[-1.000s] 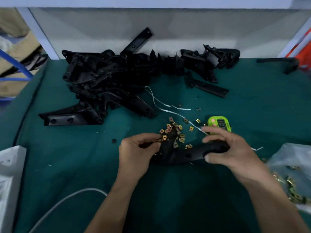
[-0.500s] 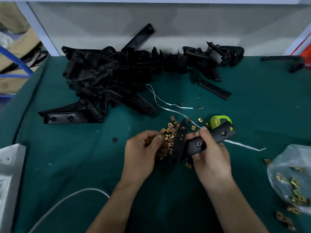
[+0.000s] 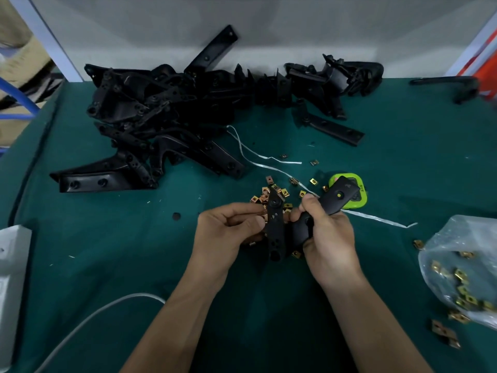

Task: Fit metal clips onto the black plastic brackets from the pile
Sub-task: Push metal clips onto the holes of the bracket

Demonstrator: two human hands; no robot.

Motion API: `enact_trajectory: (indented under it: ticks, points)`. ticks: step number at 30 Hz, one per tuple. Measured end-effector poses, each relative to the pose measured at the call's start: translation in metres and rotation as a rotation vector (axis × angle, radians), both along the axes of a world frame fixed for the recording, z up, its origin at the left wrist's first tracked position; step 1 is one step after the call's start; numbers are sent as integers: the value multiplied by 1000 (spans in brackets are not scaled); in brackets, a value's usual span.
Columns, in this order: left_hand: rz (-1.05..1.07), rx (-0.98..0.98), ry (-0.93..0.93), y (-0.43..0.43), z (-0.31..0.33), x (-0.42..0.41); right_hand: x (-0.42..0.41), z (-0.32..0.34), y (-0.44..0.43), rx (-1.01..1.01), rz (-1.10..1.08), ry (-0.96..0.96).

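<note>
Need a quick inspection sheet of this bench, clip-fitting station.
Surface: green cloth covering the table.
Job's things: bracket in hand; pile of brackets at the back; loose clips beside the hands; bag of clips on the right.
Clutter: green gadget, white strip.
Grippers: left hand pinches a clip at the bracket's edge; right hand grips the bracket.
Cables: white cable, near left.
Surroundings: white wall behind, white box at left edge.

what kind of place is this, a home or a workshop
Probably a factory or workshop assembly bench: a large pile of black plastic brackets on a green cloth-covered table, loose brass-coloured metal clips, and a clear plastic bag holding more.
</note>
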State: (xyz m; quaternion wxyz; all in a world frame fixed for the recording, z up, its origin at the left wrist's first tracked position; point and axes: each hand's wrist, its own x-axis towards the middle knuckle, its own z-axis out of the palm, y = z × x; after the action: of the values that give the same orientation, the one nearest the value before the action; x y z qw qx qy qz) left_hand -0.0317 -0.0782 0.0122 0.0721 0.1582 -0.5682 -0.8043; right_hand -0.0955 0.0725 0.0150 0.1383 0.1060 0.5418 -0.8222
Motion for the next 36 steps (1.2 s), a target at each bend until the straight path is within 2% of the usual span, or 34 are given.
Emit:
enact_trajectory:
  ticks: [3, 16, 25, 30, 36]
  points:
    - [-33, 44, -13, 0, 2, 1, -1, 0, 2, 13, 41, 2]
    - [-71, 13, -47, 0, 1, 3, -2, -4, 7, -28, 70, 0]
    - [-105, -42, -114, -4, -1, 2, -2, -9, 6, 93, 57, 74]
    - [-194, -91, -91, -7, 2, 4, -2, -10, 3, 124, 37, 106]
    - [-189, -79, -80, -7, 3, 5, -1, -14, 2, 184, 5, 153]
